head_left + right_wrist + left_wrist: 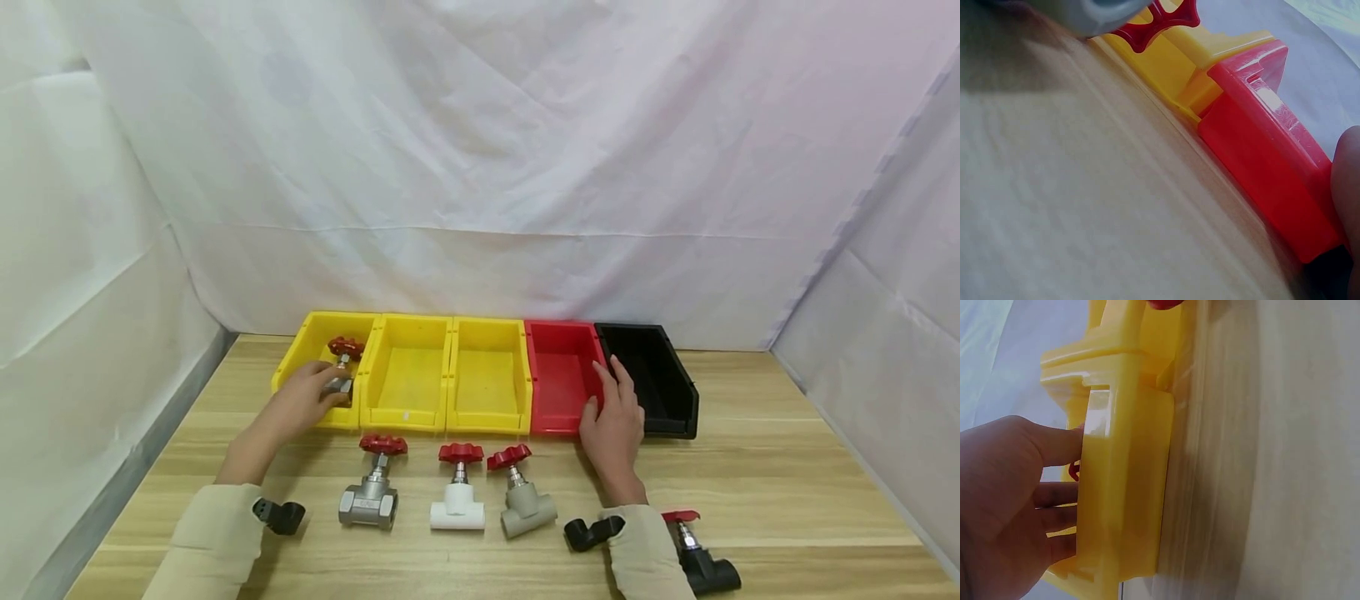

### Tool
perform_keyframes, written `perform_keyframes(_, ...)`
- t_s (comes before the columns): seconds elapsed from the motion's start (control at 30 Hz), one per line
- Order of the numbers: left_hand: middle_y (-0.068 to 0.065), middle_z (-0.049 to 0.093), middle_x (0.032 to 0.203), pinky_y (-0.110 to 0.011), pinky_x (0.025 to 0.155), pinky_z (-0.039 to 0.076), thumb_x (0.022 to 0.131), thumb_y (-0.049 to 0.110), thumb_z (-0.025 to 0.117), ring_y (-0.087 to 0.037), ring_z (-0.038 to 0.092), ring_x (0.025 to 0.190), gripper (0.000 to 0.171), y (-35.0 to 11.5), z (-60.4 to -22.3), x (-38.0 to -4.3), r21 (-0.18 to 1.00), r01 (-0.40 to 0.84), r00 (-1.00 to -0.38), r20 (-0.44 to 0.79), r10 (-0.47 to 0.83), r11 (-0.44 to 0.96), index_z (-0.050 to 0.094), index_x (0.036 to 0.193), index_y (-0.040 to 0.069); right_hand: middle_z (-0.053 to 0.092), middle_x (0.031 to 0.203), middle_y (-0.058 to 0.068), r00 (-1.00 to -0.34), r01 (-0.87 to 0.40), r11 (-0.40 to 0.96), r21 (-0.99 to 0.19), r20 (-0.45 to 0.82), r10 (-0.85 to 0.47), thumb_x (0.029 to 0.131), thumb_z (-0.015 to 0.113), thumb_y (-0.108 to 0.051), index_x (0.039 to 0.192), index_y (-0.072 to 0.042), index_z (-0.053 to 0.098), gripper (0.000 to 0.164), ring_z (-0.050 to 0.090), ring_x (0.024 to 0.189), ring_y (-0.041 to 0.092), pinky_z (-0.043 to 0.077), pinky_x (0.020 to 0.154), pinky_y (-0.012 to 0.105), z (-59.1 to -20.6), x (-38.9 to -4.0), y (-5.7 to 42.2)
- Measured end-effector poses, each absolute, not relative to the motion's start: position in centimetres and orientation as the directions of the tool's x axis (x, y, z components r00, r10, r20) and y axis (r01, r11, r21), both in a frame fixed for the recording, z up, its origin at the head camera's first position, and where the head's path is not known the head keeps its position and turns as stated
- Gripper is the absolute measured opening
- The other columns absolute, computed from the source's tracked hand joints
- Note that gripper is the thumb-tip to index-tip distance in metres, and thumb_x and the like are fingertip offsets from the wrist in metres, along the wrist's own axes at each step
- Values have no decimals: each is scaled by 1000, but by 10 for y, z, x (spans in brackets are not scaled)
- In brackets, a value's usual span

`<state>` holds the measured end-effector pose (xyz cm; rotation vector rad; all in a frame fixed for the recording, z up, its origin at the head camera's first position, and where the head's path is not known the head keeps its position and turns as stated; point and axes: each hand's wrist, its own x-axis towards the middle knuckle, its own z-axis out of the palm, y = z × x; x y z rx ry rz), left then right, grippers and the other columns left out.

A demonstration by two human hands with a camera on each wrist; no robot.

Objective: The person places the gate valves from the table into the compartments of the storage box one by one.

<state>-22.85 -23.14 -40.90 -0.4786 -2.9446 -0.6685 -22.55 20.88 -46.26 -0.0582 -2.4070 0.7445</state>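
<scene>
My left hand reaches into the leftmost yellow bin. Its thumb and fingers grip the body of a metal valve with a red handwheel; in the left wrist view the bin's front wall hides most of that valve. My right hand lies over the side between the red bin and the black bin, fingers loosely spread and holding nothing. In front of the bins stand a larger metal valve, a white plastic valve and a grey plastic valve, each with a red handwheel.
Two more yellow bins, a second bin and a third bin, stand side by side in the row. A black valve with a red handle lies beside my right sleeve. White cloth hangs behind the wooden table.
</scene>
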Motion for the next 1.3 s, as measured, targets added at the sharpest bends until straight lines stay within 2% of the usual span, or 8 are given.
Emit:
perform_keyframes(0.2, -27, 55, 117, -59, 91, 43, 90, 10, 67, -44, 51, 108, 31, -231, -407, -216, 378, 340, -937, 214, 276, 861, 62, 119, -1, 32, 151, 8, -814, -133, 838, -528, 541, 212, 83, 65, 2, 137, -12, 50, 58, 39, 127, 33, 42, 83, 52, -463, -225, 209)
perform_keyframes(0.4, -29, 54, 120, -60, 91, 43, 89, 10, 67, -47, 49, 110, 40, -229, -406, -200, 371, 313, -945, 216, 247, 874, 57, 126, -2, 32, 151, 7, -816, -131, 836, -534, 537, 215, 84, 64, 3, 137, -12, 50, 57, 39, 128, 33, 42, 84, 52, -461, -225, 209)
perform_keyframes(0.67, -25, 57, 116, -60, 92, 41, 89, 10, 68, -45, 50, 109, 33, -225, -406, -180, 347, 353, -921, 292, 257, 869, 61, 119, 0, 31, 152, 7, -819, -122, 835, -536, 529, 221, 84, 64, 2, 137, -12, 50, 57, 38, 128, 33, 42, 85, 53, -461, -225, 209)
perform_keyframes(0.93, -21, 56, 121, -59, 93, 42, 89, 12, 69, -41, 51, 112, 41, -220, -406, -160, 386, 404, -892, 368, 264, 829, 57, 127, 4, 31, 152, 7, -824, -119, 835, -537, 522, 218, 84, 64, 2, 138, -12, 50, 57, 39, 127, 34, 42, 86, 54, -461, -225, 209)
perform_keyframes(1.07, -18, 57, 120, -57, 91, 45, 89, 14, 69, -38, 54, 110, 41, -218, -404, -150, 389, 398, -897, 354, 264, 831, 57, 128, 5, 31, 152, 7, -822, -122, 834, -538, 526, 219, 84, 64, 3, 138, -12, 50, 58, 39, 127, 34, 42, 85, 53, -461, -225, 209)
perform_keyframes(1.3, -13, 59, 123, -55, 90, 47, 90, 12, 67, -36, 57, 110, 43, -216, -401, -140, 486, 378, -917, 313, 247, 788, 55, 131, 9, 32, 151, 8, -821, -129, 833, -538, 529, 215, 84, 64, 3, 137, -12, 50, 58, 39, 127, 34, 42, 85, 53, -462, -225, 208)
